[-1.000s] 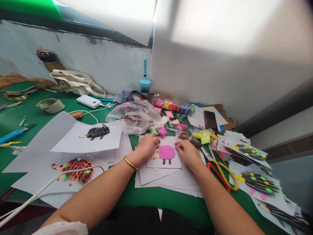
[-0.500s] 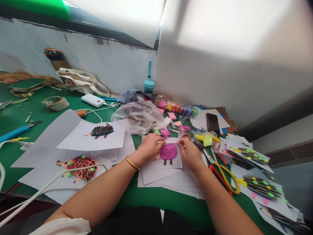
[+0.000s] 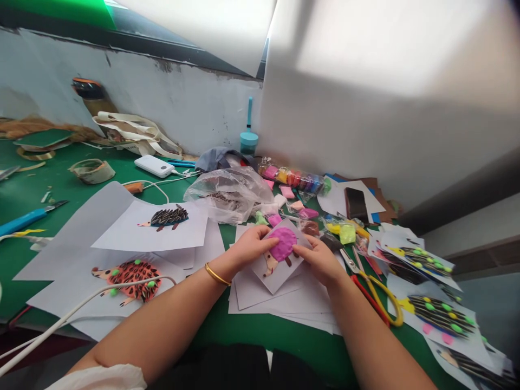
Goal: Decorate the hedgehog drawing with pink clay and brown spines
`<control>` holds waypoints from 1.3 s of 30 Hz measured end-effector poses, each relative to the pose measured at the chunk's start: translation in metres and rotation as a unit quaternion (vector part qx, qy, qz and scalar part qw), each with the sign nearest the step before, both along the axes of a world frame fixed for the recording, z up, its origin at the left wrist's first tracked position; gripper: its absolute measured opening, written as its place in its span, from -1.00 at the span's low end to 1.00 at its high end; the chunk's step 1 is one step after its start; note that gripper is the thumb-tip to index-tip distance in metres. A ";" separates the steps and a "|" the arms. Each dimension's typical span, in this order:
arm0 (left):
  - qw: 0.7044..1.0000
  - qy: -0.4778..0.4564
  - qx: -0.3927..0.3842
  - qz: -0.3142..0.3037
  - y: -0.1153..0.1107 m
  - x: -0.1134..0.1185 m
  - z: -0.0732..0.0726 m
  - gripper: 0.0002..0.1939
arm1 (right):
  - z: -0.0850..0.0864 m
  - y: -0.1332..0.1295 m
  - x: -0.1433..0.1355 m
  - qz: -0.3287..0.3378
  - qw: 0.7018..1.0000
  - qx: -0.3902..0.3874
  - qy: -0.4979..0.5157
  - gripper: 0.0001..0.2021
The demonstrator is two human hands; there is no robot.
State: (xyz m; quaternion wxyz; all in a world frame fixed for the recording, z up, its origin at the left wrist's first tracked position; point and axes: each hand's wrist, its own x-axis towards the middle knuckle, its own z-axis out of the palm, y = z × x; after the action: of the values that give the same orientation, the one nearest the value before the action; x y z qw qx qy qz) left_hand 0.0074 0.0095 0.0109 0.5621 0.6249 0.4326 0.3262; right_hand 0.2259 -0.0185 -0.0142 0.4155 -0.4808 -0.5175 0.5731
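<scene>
A small white paper card [image 3: 271, 281] carries a clay hedgehog with a purple body [image 3: 283, 244], a pale face and brown legs. It is tilted so that the face points down and left. My left hand [image 3: 255, 244] grips the card at its upper left, thumb on the purple clay. On the opposite side my right hand [image 3: 319, 259] pinches the card, thumb by the purple edge near the legs. Beneath the card lies a stack of white paper sheets [image 3: 260, 298].
Behind the hands are bagged clay pieces [image 3: 287, 192] and a clear plastic bag of seeds [image 3: 227, 195]. Scissors [image 3: 379, 292] with yellow handles lie at right, beside finished hedgehog pictures [image 3: 441, 313]. A seed hedgehog picture [image 3: 167, 219] and a white cable [image 3: 101, 292] are at left.
The card has been turned counterclockwise and lifted off the stack a little. Both thumbs have moved onto its front, near or on the purple clay.
</scene>
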 end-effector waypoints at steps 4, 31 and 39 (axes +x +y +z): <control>0.993 -0.036 -0.035 -0.104 0.001 -0.003 0.000 -0.64 | 0.003 -0.005 0.000 -0.007 1.000 -0.022 0.004 -0.61; 1.000 0.001 -0.025 -0.013 0.000 0.008 -0.016 -0.62 | 0.003 -0.007 -0.010 0.006 0.995 0.007 -0.097 -0.59; 1.000 0.007 -0.014 0.002 -0.001 0.009 -0.016 -0.62 | 0.004 -0.009 -0.011 0.011 0.987 0.054 -0.148 -0.61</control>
State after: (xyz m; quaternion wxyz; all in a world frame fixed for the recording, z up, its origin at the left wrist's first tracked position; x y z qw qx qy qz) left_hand 0.0160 0.0088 -0.0056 0.5673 0.6180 0.4426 0.3167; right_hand 0.2152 -0.0270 -0.0102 0.3528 -0.5315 -0.6088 0.4716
